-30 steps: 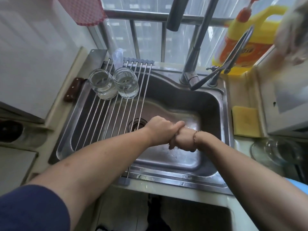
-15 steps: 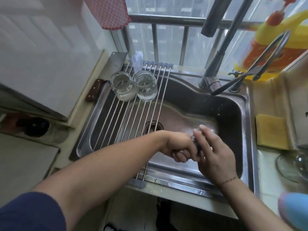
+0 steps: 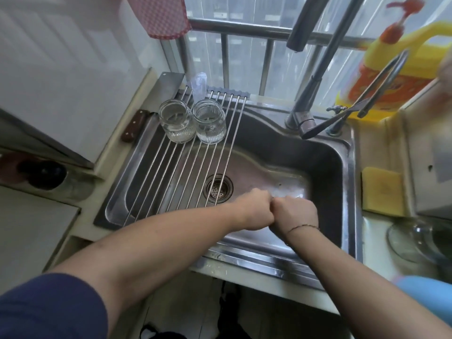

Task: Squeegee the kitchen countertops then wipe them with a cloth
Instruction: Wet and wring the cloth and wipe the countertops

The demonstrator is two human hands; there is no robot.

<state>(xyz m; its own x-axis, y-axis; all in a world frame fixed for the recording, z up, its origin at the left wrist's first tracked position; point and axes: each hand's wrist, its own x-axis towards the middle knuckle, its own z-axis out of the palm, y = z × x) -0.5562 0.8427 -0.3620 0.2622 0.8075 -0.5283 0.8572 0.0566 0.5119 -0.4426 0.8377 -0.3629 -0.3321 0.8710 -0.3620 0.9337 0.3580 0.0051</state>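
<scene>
Fists meet over the stainless steel sink (image 3: 347, 167): left hand (image 3: 254, 211) and right hand (image 3: 297, 214) are curled tight, knuckles touching; what they grip, if anything, is hidden. Nearby, two clear glass jars (image 3: 193, 123) stand on the wire roll-up rack (image 3: 171, 177).

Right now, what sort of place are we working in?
Most likely a home kitchen, at the sink by a window. A steel sink with a tall faucet, two glass jars on a roll-up drying rack, and a yellow sponge alongside.
</scene>
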